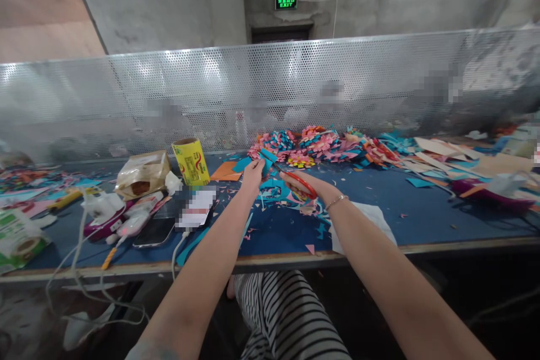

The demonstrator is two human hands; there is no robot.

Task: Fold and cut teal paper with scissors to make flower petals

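My left hand [254, 173] is closed on a piece of blue paper [242, 165], which sticks out above and beside the fingers. A pair of scissors with red handles [307, 184] is gripped in my right hand [295, 181]. Its blades point left toward the blue paper; whether they are touching it I cannot tell. Blue and pink paper scraps [272, 197] lie on the table beneath both hands. Just behind them is a heap of pink, blue and yellow paper flowers [316, 146].
The blue tabletop [270, 239] runs up to a perforated metal screen [211, 90]. To the left stand a yellow box [191, 163], a plastic-wrapped package [143, 173], a black phone [154, 233] and white cables [76, 242]. Loose paper sheets [498, 169] and a purple power strip [489, 194] lie right.
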